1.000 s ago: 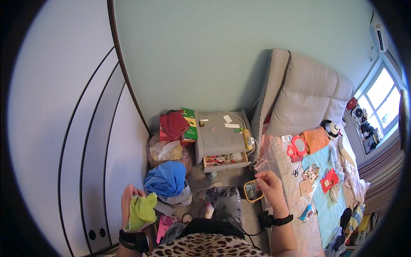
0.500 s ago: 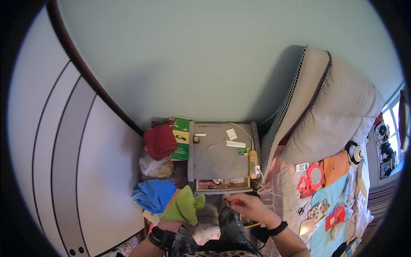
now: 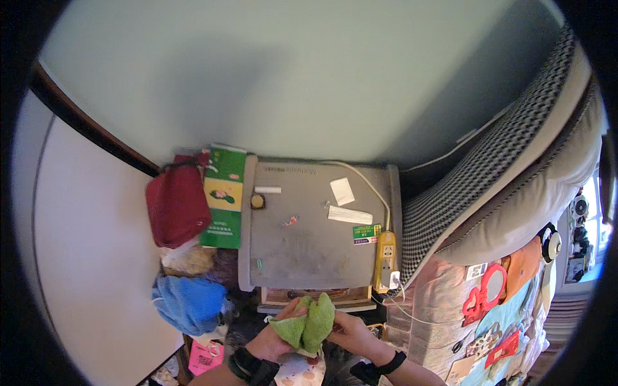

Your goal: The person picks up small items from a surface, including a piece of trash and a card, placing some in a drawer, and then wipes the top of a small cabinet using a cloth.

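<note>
A green towel (image 3: 317, 323) is bunched in my left hand (image 3: 270, 344), whose fingers wrap round it in front of the nightstand drawer (image 3: 354, 296). My right hand (image 3: 357, 334) is beside the towel's right edge with its fingers curled in; what they hold, if anything, is hidden. The drawer stands partly pulled out below the grey nightstand top (image 3: 309, 251), and small items inside it are mostly covered by the towel. A blue towel (image 3: 190, 304) lies to the left of my left hand.
On the nightstand lie a yellow power strip (image 3: 384, 260), a small round tin (image 3: 257, 202), white paper (image 3: 342, 191) and a green card (image 3: 365, 234). A dark red bag (image 3: 177, 206) and green box (image 3: 224, 222) stand left. The bed (image 3: 425, 309) on the right holds a red mirror (image 3: 494, 283).
The view has moved closer to the nightstand. My left hand has brought the green towel away from the blue one to the drawer front, and my right hand is now up against it.
</note>
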Motion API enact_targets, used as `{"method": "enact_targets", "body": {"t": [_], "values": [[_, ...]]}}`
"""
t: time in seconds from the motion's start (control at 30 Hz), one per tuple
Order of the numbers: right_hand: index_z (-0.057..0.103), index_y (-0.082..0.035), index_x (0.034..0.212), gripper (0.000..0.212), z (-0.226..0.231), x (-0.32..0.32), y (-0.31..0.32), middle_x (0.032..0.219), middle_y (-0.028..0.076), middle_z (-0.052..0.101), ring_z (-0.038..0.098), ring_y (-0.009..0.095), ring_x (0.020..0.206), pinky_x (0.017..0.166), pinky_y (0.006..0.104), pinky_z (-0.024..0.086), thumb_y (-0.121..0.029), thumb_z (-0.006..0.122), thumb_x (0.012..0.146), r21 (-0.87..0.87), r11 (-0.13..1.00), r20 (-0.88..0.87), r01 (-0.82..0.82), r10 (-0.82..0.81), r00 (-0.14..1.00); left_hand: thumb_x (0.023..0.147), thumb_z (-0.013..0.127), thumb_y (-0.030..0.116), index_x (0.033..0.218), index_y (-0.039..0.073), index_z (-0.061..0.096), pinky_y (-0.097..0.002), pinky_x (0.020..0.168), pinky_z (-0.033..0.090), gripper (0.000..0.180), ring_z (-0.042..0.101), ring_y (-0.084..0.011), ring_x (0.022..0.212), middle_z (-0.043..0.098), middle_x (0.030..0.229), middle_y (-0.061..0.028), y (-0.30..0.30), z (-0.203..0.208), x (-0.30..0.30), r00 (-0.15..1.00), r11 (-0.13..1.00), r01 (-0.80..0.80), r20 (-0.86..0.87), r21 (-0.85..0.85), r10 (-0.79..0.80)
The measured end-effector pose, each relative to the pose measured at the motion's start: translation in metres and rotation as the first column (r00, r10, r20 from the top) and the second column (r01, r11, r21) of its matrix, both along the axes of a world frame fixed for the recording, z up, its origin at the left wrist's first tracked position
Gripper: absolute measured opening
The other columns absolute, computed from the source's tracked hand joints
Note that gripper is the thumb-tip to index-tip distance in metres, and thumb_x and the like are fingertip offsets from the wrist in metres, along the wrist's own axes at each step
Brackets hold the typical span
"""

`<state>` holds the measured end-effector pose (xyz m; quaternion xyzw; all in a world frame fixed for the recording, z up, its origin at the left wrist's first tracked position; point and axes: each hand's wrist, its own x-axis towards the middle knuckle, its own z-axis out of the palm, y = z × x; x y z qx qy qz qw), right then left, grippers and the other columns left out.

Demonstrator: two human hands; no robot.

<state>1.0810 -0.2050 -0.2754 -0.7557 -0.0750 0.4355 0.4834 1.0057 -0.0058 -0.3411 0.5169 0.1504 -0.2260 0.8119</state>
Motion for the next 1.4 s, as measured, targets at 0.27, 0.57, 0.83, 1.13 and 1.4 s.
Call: {"method": "enact_targets", "body": {"t": [0.27,0.57,0.83,1.13,1.4], "values": [[0.061,-0.005,0.110,0.028,-0.113,-0.022,-0.010,0.090,0.012,0.066,0.066,0.024,0.080,0.073,0.0355,0.053,-0.009,0.068,0.084,0.074,0.995,0.223,-0.064,0.046,0.974,0.099,0.053,0.016,0.136,0.007,0.045,-0.0328,0.107,0.040,0.039,0.049,-0.0166,0.124,0.048,0.135,-0.0057,0.018,-0.083,0.013,0.989,0.964,0.142,-0.009,-0.223,-0.147],[0.056,-0.003,0.125,0.038,-0.122,-0.146,-0.016,0.100,0.007,0.065,0.061,0.014,0.084,0.076,0.0297,0.051,-0.019,0.066,0.093,0.274,0.961,0.309,0.041,-0.128,0.942,0.103,0.040,0.039,0.135,0.010,0.049,-0.0376,0.105,0.042,0.044,0.056,-0.0210,0.120,0.057,0.132,-0.0082,0.001,-0.116,-0.096,0.965,0.748,-0.241,-0.233,-0.618,0.118],[0.056,-0.002,0.099,0.024,-0.084,-0.258,-0.029,0.075,-0.001,0.053,0.047,0.007,0.069,0.061,0.0249,0.041,-0.019,0.070,0.089,0.221,0.965,0.482,0.142,-0.235,0.844,0.102,0.049,0.023,0.143,0.012,0.040,-0.0355,0.109,0.037,0.043,0.046,-0.0184,0.130,0.046,0.141,-0.0050,-0.008,-0.029,-0.210,0.999,0.821,0.033,0.023,-0.569,-0.024],[0.056,-0.004,0.095,0.015,-0.054,-0.292,-0.025,0.076,-0.005,0.052,0.046,0.002,0.069,0.060,0.0214,0.041,-0.014,0.067,0.092,0.268,0.960,0.509,0.083,-0.214,0.834,0.099,0.050,0.007,0.142,0.002,0.040,-0.0313,0.109,0.036,0.044,0.044,-0.0186,0.131,0.044,0.143,-0.0091,0.013,-0.017,-0.255,0.951,0.945,0.093,0.309,-0.314,0.009],[0.061,0.000,0.112,0.021,-0.071,-0.234,-0.030,0.096,0.005,0.067,0.063,0.010,0.088,0.079,0.0259,0.051,-0.016,0.058,0.099,0.239,0.968,0.452,-0.081,-0.037,0.891,0.100,0.048,0.019,0.135,0.008,0.050,-0.0376,0.106,0.041,0.037,0.054,-0.0208,0.122,0.055,0.134,-0.0078,0.036,-0.040,-0.217,0.992,0.804,-0.079,0.031,-0.590,0.119]]}}
